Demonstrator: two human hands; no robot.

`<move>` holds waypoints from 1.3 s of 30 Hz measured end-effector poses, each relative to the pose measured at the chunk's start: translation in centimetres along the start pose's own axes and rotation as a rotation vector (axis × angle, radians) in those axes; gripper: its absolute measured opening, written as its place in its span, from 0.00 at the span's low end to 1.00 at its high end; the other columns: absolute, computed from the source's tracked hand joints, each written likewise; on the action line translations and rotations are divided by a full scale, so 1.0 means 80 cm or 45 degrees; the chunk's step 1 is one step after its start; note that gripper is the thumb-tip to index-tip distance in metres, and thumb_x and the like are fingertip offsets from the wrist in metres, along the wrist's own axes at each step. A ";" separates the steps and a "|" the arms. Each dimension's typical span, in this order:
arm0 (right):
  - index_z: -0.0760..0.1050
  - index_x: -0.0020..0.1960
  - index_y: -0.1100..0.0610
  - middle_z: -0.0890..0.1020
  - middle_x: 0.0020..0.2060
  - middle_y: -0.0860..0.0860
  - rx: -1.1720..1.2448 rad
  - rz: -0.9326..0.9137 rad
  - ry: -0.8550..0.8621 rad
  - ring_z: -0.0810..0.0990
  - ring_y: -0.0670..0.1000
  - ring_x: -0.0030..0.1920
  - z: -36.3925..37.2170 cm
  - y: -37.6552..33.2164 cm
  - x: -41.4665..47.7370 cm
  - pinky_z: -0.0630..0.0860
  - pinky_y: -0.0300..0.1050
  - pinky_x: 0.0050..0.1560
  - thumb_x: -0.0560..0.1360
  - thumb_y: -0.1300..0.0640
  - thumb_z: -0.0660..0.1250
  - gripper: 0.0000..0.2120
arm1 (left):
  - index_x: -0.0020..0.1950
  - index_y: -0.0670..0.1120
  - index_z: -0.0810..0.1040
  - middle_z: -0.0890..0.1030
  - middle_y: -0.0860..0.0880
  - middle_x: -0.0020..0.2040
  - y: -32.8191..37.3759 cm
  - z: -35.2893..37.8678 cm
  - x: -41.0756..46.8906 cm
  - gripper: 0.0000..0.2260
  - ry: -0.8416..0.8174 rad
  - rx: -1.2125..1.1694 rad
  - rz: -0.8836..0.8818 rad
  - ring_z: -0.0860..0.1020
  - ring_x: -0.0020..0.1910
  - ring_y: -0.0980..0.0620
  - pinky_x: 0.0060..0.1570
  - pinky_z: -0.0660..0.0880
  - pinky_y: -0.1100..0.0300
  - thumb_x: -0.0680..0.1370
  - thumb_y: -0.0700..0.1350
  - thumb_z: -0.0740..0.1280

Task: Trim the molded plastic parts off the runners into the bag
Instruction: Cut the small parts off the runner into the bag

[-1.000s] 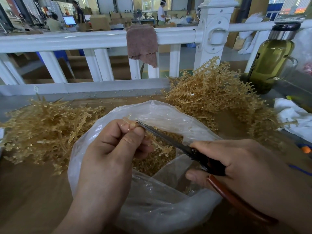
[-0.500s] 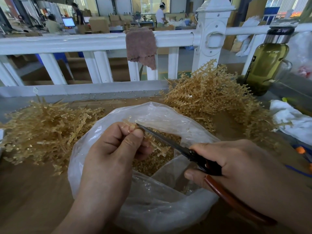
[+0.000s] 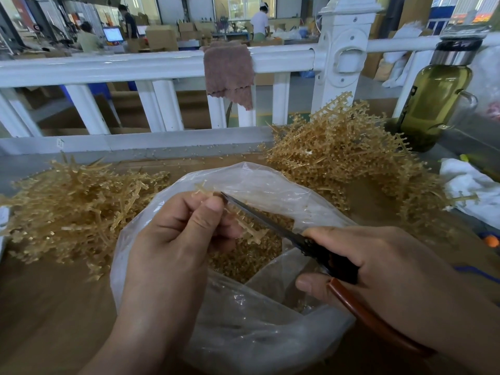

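Pinching spiky amber runner (image 3: 247,231), left hand (image 3: 173,239), over crinkly clear bag (image 3: 270,342). Gripping slim black snips (image 3: 259,216), right hand (image 3: 384,266). Tangled heap (image 3: 75,207) at 9 o'clock, pile (image 3: 346,163) at 1, bottle (image 3: 433,104) at 2.

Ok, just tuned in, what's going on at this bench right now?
The left hand pinches a plastic runner over the open bag. The right hand grips scissors, the blade tip at the runner beside the left thumb. Cut parts lie in the bag; a left pile and a right pile of runners flank it.
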State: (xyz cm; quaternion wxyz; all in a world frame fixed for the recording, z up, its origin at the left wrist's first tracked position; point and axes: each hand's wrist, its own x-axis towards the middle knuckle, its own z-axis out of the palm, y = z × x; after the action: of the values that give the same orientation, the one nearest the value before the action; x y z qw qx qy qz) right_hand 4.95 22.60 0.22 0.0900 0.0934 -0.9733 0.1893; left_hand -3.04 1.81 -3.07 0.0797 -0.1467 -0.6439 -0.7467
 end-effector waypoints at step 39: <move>0.79 0.57 0.43 0.82 0.40 0.37 0.003 0.016 0.088 0.79 0.40 0.40 0.002 -0.007 -0.003 0.75 0.38 0.37 0.69 0.28 0.59 0.25 | 0.44 0.42 0.76 0.82 0.48 0.36 0.006 0.009 -0.006 0.10 -0.004 -0.013 0.069 0.80 0.36 0.55 0.39 0.80 0.63 0.73 0.49 0.68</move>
State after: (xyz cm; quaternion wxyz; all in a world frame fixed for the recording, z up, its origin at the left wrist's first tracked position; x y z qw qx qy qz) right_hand 5.27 22.04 0.25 0.1221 0.0808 -0.9700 0.1941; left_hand -2.35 2.40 -2.68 0.0982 -0.1656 -0.6361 -0.7472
